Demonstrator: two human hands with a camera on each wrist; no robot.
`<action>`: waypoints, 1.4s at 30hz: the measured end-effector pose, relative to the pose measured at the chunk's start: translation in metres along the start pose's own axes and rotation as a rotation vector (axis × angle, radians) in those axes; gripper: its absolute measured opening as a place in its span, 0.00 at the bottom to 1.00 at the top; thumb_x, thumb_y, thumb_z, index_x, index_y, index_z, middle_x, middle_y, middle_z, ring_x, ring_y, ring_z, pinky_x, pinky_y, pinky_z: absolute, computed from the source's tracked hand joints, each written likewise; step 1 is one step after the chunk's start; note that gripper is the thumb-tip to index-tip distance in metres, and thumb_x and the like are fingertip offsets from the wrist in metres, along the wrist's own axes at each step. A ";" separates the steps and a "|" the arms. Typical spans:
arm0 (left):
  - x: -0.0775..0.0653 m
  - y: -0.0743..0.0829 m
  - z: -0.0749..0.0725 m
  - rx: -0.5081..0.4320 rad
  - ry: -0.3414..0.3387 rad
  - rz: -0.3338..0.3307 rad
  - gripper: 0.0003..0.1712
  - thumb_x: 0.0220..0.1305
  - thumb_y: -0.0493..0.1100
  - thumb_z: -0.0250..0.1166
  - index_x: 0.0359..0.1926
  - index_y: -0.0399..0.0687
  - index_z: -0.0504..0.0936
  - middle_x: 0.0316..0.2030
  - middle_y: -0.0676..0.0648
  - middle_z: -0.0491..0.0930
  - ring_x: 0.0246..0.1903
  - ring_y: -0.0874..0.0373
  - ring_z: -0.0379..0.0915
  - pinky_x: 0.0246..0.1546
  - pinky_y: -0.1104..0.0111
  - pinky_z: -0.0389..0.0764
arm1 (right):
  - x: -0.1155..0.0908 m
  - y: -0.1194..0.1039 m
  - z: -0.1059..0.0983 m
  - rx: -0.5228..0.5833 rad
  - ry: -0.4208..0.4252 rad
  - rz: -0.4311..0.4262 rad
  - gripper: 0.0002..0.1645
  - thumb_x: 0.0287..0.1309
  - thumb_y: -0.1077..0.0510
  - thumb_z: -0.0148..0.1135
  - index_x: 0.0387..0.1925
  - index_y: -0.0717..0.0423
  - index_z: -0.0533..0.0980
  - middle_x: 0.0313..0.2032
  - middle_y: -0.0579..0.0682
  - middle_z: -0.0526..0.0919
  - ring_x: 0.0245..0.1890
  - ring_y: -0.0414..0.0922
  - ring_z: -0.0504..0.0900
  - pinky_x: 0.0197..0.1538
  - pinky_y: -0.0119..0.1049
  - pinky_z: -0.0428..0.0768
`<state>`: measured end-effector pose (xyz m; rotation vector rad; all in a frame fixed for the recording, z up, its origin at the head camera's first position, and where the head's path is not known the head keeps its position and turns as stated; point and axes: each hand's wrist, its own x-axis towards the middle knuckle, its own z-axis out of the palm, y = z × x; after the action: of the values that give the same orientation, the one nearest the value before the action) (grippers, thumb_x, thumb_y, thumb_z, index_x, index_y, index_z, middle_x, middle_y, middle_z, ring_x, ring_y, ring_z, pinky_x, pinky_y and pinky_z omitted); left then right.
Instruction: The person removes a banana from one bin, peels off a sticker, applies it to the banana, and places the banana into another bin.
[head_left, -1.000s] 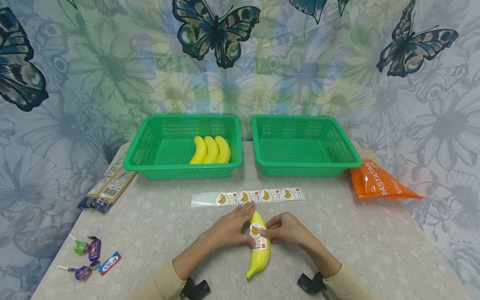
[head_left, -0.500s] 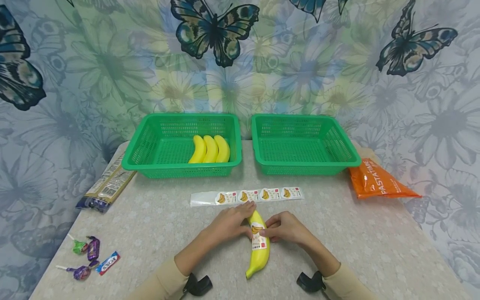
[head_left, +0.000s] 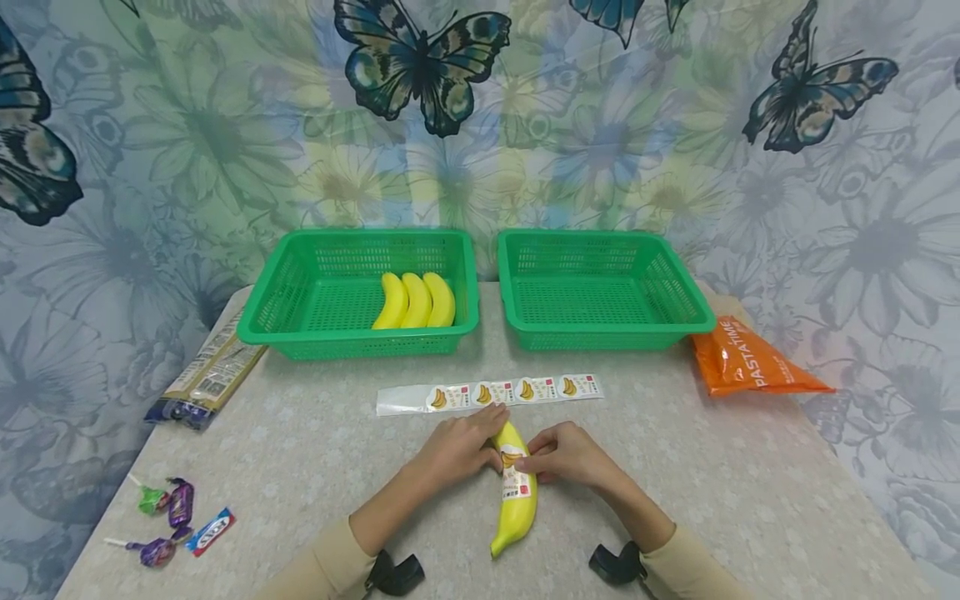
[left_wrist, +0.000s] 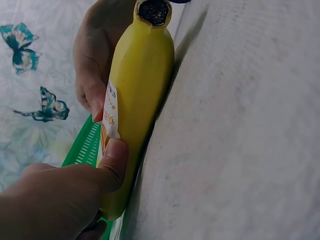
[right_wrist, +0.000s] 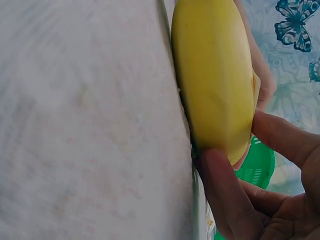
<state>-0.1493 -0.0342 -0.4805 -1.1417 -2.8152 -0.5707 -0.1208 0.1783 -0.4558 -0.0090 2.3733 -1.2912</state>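
One yellow banana lies on the table before me, its stem end toward the near edge. On its upper face sits a white sticker printed with bananas. My left hand holds the far end, and in the left wrist view its thumb presses at the sticker's end. From the other side my right hand grips the banana, thumb on the sticker and fingers along the flank. The right wrist view shows the sticker's edge standing slightly off the peel. Beyond lies a strip of banana stickers.
A green basket at the back left holds three bananas; another green basket stands to its right. An orange pasta bag and a gold packet flank them. Wrapped candies lie at the left.
The left thumb has shifted up slightly along the sticker's edge. Both hands stay on the banana, the right thumb still on the sticker. The head view has turned slightly right.
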 end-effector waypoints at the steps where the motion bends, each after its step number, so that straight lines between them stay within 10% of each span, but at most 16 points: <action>1: 0.000 0.000 0.001 -0.004 0.004 -0.002 0.43 0.54 0.61 0.68 0.67 0.44 0.72 0.67 0.45 0.71 0.66 0.51 0.68 0.59 0.58 0.78 | 0.000 0.000 0.000 -0.003 0.003 0.001 0.24 0.49 0.50 0.75 0.40 0.65 0.83 0.28 0.50 0.87 0.25 0.39 0.82 0.30 0.33 0.84; 26: 0.005 -0.012 -0.010 -0.232 -0.086 -0.015 0.42 0.64 0.55 0.64 0.73 0.45 0.62 0.73 0.45 0.61 0.72 0.50 0.57 0.71 0.56 0.64 | -0.004 0.001 0.001 -0.066 0.098 0.052 0.25 0.46 0.43 0.75 0.35 0.60 0.84 0.26 0.48 0.84 0.24 0.42 0.81 0.27 0.32 0.77; 34: 0.040 -0.013 -0.030 -0.336 0.012 -0.079 0.45 0.63 0.53 0.64 0.75 0.43 0.56 0.74 0.44 0.56 0.71 0.47 0.60 0.70 0.53 0.64 | -0.004 0.001 0.001 -0.059 0.105 0.045 0.26 0.44 0.41 0.76 0.34 0.59 0.84 0.25 0.47 0.85 0.23 0.41 0.82 0.28 0.32 0.78; 42: 0.089 -0.013 -0.044 -0.427 0.065 -0.210 0.54 0.64 0.60 0.63 0.78 0.46 0.41 0.78 0.45 0.40 0.77 0.50 0.40 0.75 0.53 0.53 | -0.005 0.000 0.001 -0.056 0.091 0.036 0.27 0.46 0.41 0.75 0.36 0.61 0.84 0.28 0.48 0.86 0.24 0.41 0.82 0.29 0.34 0.81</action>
<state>-0.2271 0.0004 -0.4277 -0.8516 -2.8534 -1.2476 -0.1158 0.1792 -0.4545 0.0773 2.4742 -1.2328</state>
